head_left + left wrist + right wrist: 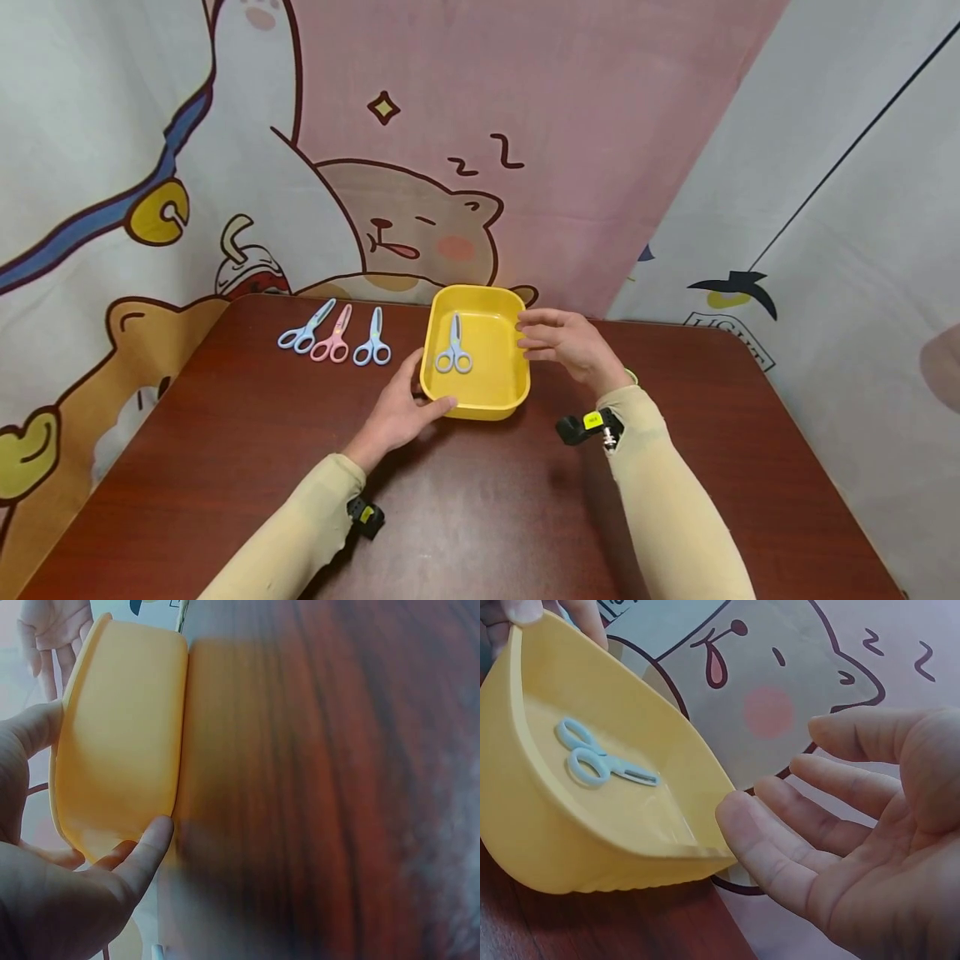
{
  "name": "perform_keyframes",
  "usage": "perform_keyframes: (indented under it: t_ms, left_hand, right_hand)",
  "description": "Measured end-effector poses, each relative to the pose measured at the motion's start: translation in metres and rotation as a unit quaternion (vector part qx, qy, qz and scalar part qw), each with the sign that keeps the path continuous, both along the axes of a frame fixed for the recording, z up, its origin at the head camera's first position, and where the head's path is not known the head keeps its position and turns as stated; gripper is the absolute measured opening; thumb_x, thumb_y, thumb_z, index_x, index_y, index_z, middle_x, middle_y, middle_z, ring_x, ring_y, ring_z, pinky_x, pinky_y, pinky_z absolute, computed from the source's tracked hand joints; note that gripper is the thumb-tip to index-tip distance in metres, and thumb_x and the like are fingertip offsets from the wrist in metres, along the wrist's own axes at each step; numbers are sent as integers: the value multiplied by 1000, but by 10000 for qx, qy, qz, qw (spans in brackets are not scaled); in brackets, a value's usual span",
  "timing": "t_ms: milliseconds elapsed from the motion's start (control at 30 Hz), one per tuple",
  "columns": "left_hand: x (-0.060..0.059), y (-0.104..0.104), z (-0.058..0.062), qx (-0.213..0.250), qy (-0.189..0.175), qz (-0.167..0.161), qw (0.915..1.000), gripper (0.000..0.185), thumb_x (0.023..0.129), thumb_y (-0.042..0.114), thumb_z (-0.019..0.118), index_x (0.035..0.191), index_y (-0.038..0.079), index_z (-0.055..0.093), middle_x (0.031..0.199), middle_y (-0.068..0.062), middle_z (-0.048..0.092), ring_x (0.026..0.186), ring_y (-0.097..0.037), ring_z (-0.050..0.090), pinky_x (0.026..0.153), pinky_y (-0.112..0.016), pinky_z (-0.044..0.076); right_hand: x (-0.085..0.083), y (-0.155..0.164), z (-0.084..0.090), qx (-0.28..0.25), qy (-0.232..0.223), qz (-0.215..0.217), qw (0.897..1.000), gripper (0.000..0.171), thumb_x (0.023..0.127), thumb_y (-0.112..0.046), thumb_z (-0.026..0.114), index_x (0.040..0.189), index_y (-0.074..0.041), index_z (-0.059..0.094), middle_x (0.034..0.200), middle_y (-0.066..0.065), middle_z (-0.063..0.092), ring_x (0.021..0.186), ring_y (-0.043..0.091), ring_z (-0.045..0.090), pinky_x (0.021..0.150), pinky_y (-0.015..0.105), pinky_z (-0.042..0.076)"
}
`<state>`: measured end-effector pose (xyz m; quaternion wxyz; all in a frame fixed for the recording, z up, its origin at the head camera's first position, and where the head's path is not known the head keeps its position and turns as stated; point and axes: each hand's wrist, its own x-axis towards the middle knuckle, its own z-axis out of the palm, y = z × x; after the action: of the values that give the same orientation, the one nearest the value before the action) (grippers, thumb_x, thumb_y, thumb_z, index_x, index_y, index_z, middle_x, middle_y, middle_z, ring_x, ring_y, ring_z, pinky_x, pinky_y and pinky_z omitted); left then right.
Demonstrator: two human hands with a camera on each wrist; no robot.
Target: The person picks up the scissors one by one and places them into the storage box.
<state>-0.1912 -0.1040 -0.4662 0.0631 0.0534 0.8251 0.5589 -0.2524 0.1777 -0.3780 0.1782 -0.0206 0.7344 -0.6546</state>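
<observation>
The yellow tray (pixel 517 387) is sitting on the brown table (pixel 465 517), toward its far edge, with its long axis running away from the person toward the cartoon backdrop (pixel 405 225). Inside it a pair of light blue scissors (pixel 453 346) is lying along that same axis, blades pointing away from the person and finger loops toward the near wall.

The left hand (pixel 397 412) is cupping the tray's near left corner, thumb (pixel 142 851) pressing against the near wall and fingers lying along the left side; the grip is curved around the corner rather than flat. The right hand (pixel 570 342) is hovering just beside the tray's right rim, fingers (pixel 780 847) straight and spread a little, palm facing the tray, holding nothing; the right wrist view shows a fingertip close to the rim, and I cannot tell whether it is touching.

Three more scissors are lying on the table left of the tray, well apart from it: blue (pixel 306 327), pink (pixel 333 336) and blue (pixel 372 339), all with blades pointing away.
</observation>
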Motion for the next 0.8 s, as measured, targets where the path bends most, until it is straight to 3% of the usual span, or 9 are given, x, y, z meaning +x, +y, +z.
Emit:
perform_keyframes:
  t_ms: [133,367,800]
  left_hand:
    - [0,1,0,157,-3,11,9999,98,84,20,87,162,12,27,135,-20,56,104,-27,67,84,-34,59]
    - [0,1,-2,259,48,18,9997,98,84,18,87,161,9,28,134,-21,57,106,-29,67,82,-33,59]
    - [-1,1,-1,254,59,-33,9997,97,85,18,86,161,9,27,139,-20,54,109,-30,65,85,-35,59]
  right_hand:
    - [2,6,-1,-2,73,-45,10000,43,103,-7,61,144,6,53,139,27,58,110,30,71,101,51,52]
    - [3,19,-6,119,181,-68,9997,44,106,-9,58,146,7,50,146,32,52,123,43,63,102,52,51]
    - [8,47,-11,410,159,-330,9985,48,106,-15,60,148,4,49,147,27,53,107,20,71,104,47,52]
